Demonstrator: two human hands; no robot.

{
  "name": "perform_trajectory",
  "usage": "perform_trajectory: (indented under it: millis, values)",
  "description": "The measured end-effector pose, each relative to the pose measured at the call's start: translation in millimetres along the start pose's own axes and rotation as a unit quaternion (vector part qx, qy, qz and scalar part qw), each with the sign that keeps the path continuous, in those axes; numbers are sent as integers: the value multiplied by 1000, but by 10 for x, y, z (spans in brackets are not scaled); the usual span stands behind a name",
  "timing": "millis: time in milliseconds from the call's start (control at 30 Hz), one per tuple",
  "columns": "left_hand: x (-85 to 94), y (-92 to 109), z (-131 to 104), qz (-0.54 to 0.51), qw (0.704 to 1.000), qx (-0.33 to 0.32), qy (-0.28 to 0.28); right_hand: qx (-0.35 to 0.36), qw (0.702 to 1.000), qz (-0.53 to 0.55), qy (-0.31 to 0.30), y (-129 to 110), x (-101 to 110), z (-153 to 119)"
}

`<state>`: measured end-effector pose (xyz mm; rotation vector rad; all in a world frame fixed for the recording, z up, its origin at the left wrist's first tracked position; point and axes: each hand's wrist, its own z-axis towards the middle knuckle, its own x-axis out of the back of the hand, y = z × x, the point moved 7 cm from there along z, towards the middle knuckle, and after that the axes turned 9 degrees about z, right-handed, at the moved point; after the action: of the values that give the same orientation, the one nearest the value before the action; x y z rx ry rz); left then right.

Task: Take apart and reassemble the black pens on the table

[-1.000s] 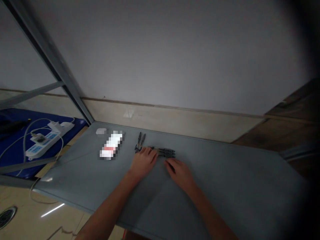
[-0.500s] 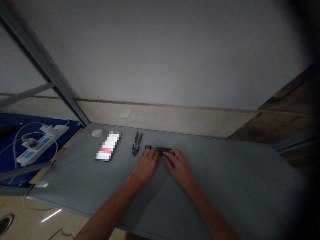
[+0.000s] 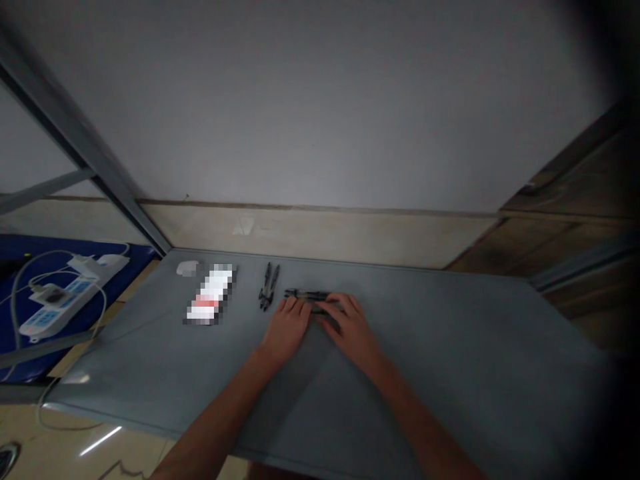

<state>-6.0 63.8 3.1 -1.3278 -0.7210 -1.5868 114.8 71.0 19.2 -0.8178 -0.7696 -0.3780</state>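
Grey table (image 3: 450, 373) spreads beneath both arms (image 3: 220, 407), which slant inward from the near edge. At their ends the left hand (image 3: 286, 330) and right hand (image 3: 353, 330) sit side by side, palms down, a small gap between them. The left hand's fingers are bent and close together; the right hand's thumb stands slightly apart from its fingers. Whether either has closed on anything, I cannot tell: the hands hide the contact.

Dark pens (image 3: 307, 294) lie flat at the fingertips and just beyond. Their long axis runs left to right across the grip, the left hand at their left part, the right hand over their right end; neither is clearly nearer. Their count is hidden.

Just left of the left hand and reaching past it, the other pens (image 3: 270, 287) point away from the grip, roughly square to the first. Farther left lie a phone (image 3: 213, 293), its screen pixelated, and a small white thing (image 3: 188, 269). Well left of those, a power strip (image 3: 75, 300) rests on blue. Beyond everything stands the wall (image 3: 320, 120).
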Motion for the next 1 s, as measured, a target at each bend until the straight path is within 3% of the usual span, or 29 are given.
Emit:
perform_trajectory:
  millis: [167, 400, 733, 900, 1000]
  values:
    - [78, -56, -4, -5, 1000, 25, 4, 8, 999, -48, -16, 60, -14, -1]
    - [-35, 108, -68, -14, 992, 12, -128, 94, 986, -99, -93, 54, -66, -27]
    - [20, 35, -77, -112, 983, 5, -144, 153, 983, -85, -55, -80, -3, -54]
    - [-37, -34, -50, -136, 983, 21, -123, 123, 991, -48, -24, -95, 83, -3]
    - [-50, -47, -30, -120, 988, 23, -99, 36, 999, 24, 0, 28, 151, 21]
